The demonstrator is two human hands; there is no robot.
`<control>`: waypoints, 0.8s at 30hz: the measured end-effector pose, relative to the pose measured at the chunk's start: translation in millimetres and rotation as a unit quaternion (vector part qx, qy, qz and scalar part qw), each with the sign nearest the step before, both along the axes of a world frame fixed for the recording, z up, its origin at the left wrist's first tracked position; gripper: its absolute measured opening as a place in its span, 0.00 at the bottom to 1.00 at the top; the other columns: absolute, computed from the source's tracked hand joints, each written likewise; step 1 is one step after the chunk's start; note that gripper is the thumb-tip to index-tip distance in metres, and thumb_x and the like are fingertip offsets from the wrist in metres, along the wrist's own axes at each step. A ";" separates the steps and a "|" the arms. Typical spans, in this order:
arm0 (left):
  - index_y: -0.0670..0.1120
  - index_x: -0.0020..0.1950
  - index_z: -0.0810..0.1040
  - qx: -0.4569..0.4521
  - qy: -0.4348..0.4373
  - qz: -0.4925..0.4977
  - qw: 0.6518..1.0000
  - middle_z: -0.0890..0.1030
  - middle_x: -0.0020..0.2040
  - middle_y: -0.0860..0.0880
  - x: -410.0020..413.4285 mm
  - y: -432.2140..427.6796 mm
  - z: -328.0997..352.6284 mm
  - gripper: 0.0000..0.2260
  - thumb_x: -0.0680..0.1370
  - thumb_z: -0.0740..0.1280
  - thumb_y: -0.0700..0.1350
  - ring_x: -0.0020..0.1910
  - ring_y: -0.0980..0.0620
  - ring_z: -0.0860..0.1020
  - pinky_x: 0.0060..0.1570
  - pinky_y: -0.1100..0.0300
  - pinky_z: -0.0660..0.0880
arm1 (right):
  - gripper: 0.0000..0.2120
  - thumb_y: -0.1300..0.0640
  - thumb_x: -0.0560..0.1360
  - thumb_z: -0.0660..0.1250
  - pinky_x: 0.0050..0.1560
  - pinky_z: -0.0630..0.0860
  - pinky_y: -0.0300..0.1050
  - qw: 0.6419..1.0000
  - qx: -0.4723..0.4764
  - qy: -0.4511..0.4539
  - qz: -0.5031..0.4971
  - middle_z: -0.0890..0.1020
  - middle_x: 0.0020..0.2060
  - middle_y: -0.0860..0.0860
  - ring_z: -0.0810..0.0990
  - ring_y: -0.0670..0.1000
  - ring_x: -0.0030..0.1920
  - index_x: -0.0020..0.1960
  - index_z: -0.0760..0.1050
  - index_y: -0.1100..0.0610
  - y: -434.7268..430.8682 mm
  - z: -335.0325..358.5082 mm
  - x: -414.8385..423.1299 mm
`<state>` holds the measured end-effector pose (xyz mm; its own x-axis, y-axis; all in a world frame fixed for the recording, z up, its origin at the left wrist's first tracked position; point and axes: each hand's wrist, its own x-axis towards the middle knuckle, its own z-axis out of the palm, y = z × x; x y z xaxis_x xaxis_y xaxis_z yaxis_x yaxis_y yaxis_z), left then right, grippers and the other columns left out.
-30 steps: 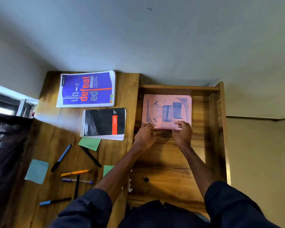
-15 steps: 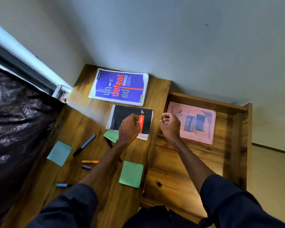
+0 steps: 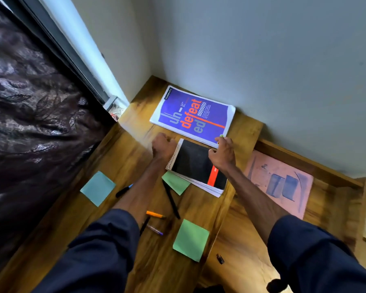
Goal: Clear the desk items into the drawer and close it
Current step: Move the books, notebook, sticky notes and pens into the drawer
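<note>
- While my left hand (image 3: 164, 145) sits curled at the black notebook's (image 3: 195, 163) spiral edge, its grip is hidden.
- My right hand (image 3: 222, 154), fingers loosely bent and empty, is over the notebook's far-right corner.
- A pink book (image 3: 281, 182) lies at the drawer's (image 3: 249, 240) far end.

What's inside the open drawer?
A pink booklet lies flat at the back and a small dark thing near the front. The right arm covers part of the drawer floor.

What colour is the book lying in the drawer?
The book is pink with bluish print, seen in the head view.
</note>
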<state>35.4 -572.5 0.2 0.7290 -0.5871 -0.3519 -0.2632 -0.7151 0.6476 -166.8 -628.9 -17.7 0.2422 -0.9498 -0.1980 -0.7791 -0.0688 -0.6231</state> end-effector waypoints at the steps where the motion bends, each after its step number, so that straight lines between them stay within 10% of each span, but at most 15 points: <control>1: 0.39 0.52 0.80 -0.009 0.021 0.022 1.000 0.83 0.47 0.43 -1.1 -6.8 3.1 0.10 0.73 0.68 0.43 0.50 0.43 0.82 0.50 0.51 0.80 | 0.21 0.58 0.76 0.71 0.54 0.71 0.39 1.000 -0.002 0.009 0.003 0.70 0.66 0.57 0.71 0.54 0.68 0.66 0.70 0.58 1.4 -1.7 1.7; 12: 0.46 0.53 0.77 -0.166 0.407 0.242 0.865 0.85 0.53 0.45 -2.0 -56.0 20.9 0.14 0.72 0.77 0.43 0.49 0.47 0.85 0.50 0.55 0.81 | 0.20 0.56 0.80 0.67 0.59 0.78 0.48 0.992 -0.054 0.064 0.096 0.67 0.70 0.58 0.66 0.54 0.73 0.71 0.70 0.55 1.1 -6.9 -16.9; 18: 0.43 0.63 0.77 -0.122 0.389 0.233 0.883 0.83 0.55 0.45 -1.9 -60.2 23.6 0.16 0.78 0.73 0.47 0.36 0.54 0.77 0.30 0.64 0.74 | 0.20 0.56 0.80 0.68 0.58 0.75 0.44 0.996 -0.043 -0.001 0.079 0.69 0.69 0.58 0.66 0.52 0.72 0.70 0.72 0.56 -0.7 -2.1 -23.1; 24: 0.41 0.61 0.75 -0.145 0.372 0.227 0.888 0.81 0.55 0.44 -20.0 -62.4 32.9 0.15 0.78 0.73 0.45 0.54 0.46 0.83 0.37 0.61 0.80 | 0.16 0.55 0.78 0.71 0.53 0.77 0.38 0.994 -0.013 -0.108 -0.028 0.75 0.64 0.55 0.73 0.49 0.67 0.64 0.74 0.56 1.3 6.7 -35.2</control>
